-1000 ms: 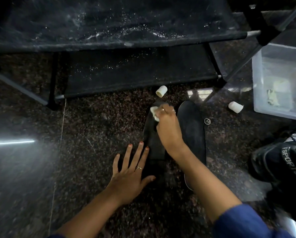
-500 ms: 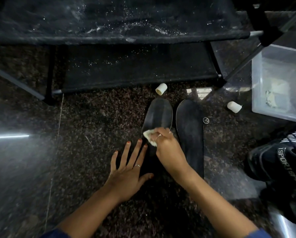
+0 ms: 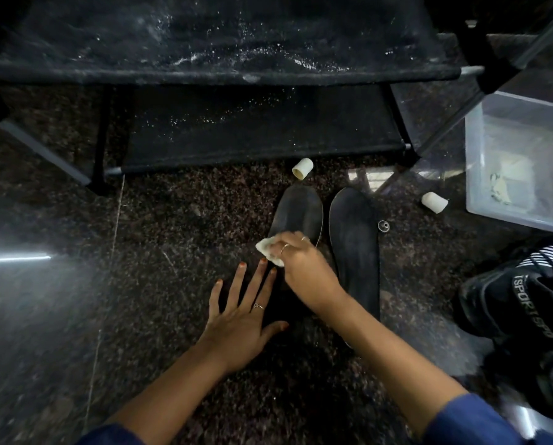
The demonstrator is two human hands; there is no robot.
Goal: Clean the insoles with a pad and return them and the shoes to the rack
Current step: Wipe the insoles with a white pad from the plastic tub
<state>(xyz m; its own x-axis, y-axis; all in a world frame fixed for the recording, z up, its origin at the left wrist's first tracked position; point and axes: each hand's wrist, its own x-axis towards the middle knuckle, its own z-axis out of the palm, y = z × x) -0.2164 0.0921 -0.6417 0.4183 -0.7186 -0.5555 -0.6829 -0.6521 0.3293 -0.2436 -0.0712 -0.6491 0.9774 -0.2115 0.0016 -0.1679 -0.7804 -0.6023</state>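
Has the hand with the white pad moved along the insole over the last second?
Yes. The right hand with the pad slid from the left insole's toe end, near the small white cylinder, back toward the person.

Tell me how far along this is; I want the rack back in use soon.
Done: both insoles are out on the floor. In hand: the right hand rubs a pad on the left insole while the left hand pins its heel end. Left: the right insole, whose cleanliness I cannot judge, then insoles and shoes go back on the rack, which holds neither yet.
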